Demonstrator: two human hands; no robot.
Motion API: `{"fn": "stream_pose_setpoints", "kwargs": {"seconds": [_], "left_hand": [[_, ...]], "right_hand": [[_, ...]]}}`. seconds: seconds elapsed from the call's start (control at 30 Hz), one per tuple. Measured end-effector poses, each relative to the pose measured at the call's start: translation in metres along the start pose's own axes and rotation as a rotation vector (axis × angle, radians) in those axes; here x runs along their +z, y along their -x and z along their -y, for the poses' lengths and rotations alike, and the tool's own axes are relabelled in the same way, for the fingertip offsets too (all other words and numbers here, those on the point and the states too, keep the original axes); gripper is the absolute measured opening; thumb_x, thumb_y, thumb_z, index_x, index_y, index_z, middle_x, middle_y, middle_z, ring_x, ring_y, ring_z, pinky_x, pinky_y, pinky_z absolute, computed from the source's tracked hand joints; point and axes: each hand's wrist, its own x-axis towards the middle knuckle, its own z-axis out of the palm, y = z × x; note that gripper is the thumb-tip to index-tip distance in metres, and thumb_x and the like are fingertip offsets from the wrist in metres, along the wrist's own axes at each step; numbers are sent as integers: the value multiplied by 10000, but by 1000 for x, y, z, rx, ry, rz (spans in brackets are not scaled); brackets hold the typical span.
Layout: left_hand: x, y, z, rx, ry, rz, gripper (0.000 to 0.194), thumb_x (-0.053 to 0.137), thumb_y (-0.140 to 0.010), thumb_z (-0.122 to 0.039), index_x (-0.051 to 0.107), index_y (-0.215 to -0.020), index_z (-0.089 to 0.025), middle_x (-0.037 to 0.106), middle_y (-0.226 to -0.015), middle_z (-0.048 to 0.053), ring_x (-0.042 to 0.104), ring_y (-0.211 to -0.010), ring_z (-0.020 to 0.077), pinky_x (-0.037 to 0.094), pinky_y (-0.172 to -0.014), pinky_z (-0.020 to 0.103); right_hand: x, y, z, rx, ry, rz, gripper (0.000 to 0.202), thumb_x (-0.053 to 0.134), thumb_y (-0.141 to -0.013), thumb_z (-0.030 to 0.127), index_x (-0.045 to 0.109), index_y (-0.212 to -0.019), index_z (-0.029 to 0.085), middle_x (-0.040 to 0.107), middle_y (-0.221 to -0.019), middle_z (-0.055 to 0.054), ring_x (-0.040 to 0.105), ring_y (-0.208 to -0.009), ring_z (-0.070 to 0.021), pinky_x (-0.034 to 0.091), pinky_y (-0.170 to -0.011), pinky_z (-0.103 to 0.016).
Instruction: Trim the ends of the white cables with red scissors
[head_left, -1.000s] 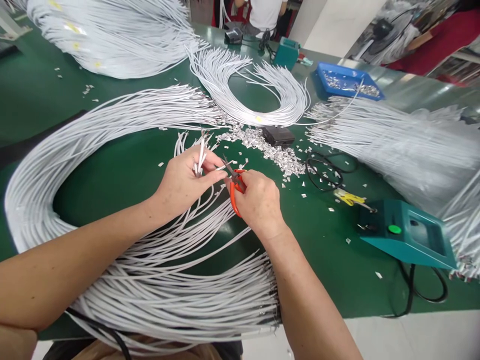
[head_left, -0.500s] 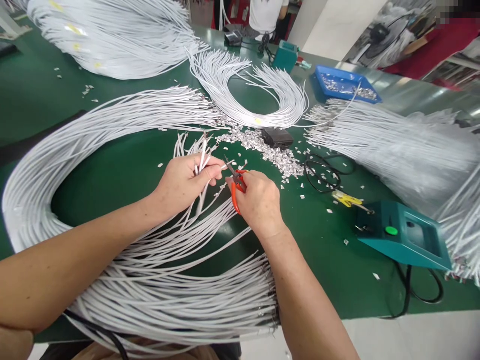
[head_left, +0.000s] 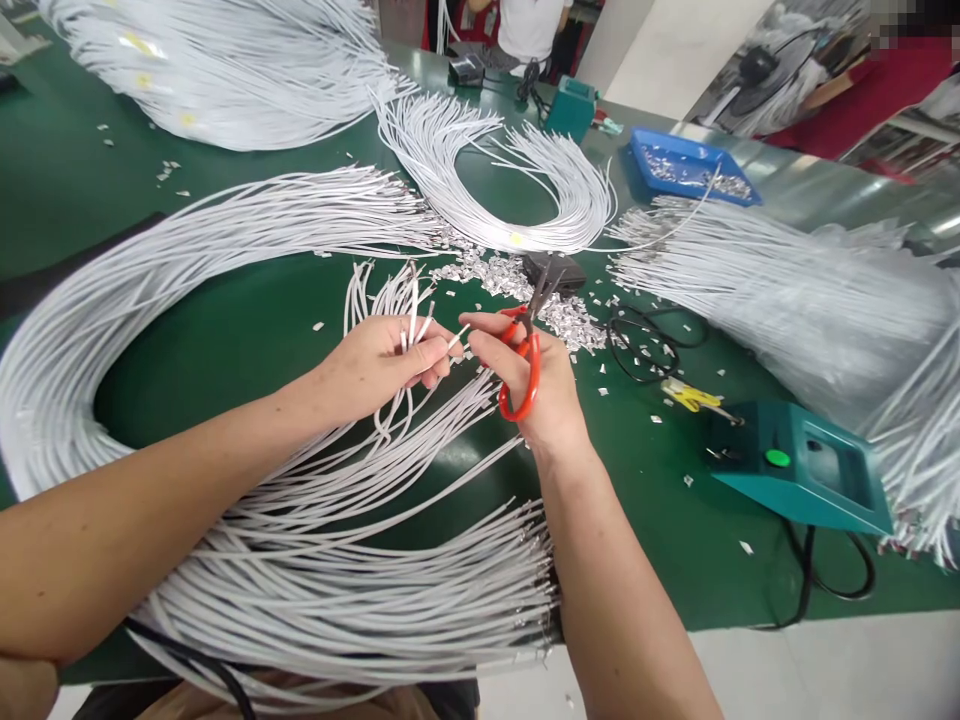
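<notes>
My left hand (head_left: 386, 360) is closed around several white cables (head_left: 412, 320), whose ends poke up between the fingers. One cable end (head_left: 459, 338) sticks out from the thumb and forefinger towards the right hand. Red-handled scissors (head_left: 531, 350) lie in my right hand (head_left: 551, 385), blades pointing up and away. The thumb and forefinger of that hand reach to the cable end; whether they touch it I cannot tell. Below both hands spread loose white cables (head_left: 360, 590), and a curved bundle (head_left: 60, 330) runs round on the left.
Small silvery scraps (head_left: 495, 275) lie in a heap beside a black block (head_left: 555, 272). A teal machine (head_left: 802, 465) with a green button stands right, near yellow-handled pliers (head_left: 691, 396). Further back are a coiled bundle (head_left: 581, 215), a blue tray (head_left: 686, 180) and two people.
The scissors have swung away from the cable end, their blades now pointing up and right. My right thumb and forefinger have come forward to the cable end. The left hand stays nearly in place.
</notes>
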Motion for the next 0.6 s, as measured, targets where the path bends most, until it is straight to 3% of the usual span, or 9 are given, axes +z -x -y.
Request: {"fn": "stream_pose_setpoints", "kwargs": {"seconds": [0.13, 0.37, 0.5, 0.6], "left_hand": [[1, 0, 1, -21, 1, -14, 200, 666, -820, -351, 681, -818, -152, 665, -712, 24, 589, -614, 122, 469, -607, 254], [6, 5, -3, -65, -25, -93, 182, 705, -781, -354, 713, -788, -173, 644, -656, 5, 508, -552, 106, 391, -528, 238], [9, 7, -5, 6, -157, -225, 168, 736, -736, -351, 710, -747, -185, 678, -684, 12, 554, -602, 131, 414, -566, 251], [8, 5, -4, 45, -212, -260, 169, 745, -721, -352, 711, -741, -187, 707, -733, 22, 577, -636, 144, 426, -589, 256]], "right_hand": [[4, -1, -4, -8, -46, 14, 129, 726, -758, 365, 727, -742, 237, 690, -776, 9, 632, -784, -146, 509, -822, -331], [9, 4, -8, -106, 165, -101, 131, 668, -771, 290, 612, -677, 217, 574, -697, 31, 488, -635, -101, 444, -660, -268], [13, 8, -7, -126, 312, -149, 104, 637, -754, 238, 579, -670, 219, 554, -697, 22, 472, -649, -114, 428, -645, -269], [13, 7, -5, -109, 250, -142, 107, 641, -752, 253, 592, -664, 217, 561, -688, 23, 486, -653, -119, 439, -653, -272]]}}
